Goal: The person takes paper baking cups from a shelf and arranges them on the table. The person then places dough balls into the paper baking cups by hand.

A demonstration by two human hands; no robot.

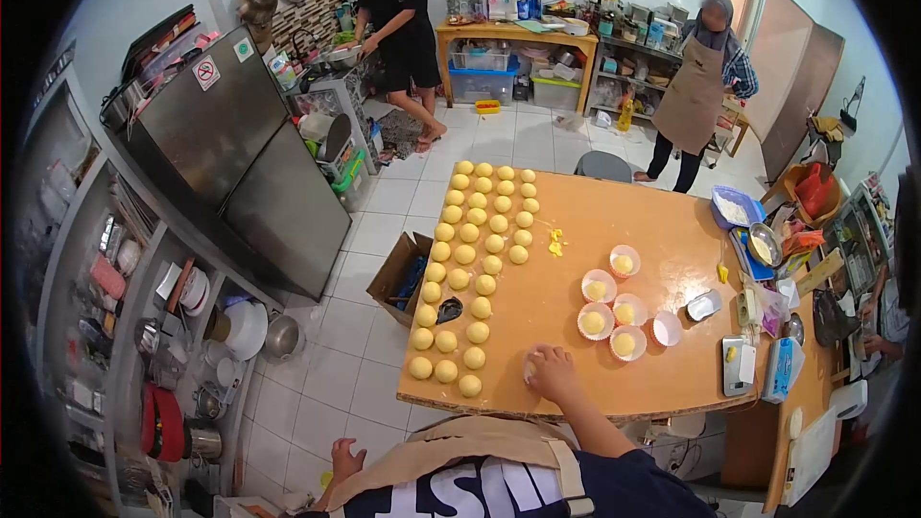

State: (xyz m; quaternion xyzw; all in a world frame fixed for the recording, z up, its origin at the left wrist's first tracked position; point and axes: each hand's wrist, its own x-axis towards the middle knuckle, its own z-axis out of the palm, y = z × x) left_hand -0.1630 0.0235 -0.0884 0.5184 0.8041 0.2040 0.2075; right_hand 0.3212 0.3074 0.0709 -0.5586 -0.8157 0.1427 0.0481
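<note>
My right hand (554, 374) is at the table's near edge, its fingers curled down over a small whitish thing (529, 366) mostly hidden by them. To its left, round yellow dough balls (474, 358) stand in rows along the table's left side, with a dark oval patch (450, 311) among them. My left hand (346, 460) hangs off the table beside my apron (460, 441), fingers apart and holding nothing. Beyond my right hand, several paper cups (628, 343) hold pale yellow mounds. One white paper cup (666, 329) shows no mound inside.
Yellow scraps (555, 244) lie mid-table (595, 206). On the right are a metal tin (703, 305), a scale (738, 364) and a bowl (765, 245). A cardboard box (398, 278) sits on the floor at left. Two people (398, 19) stand across the room; another is partly visible at right.
</note>
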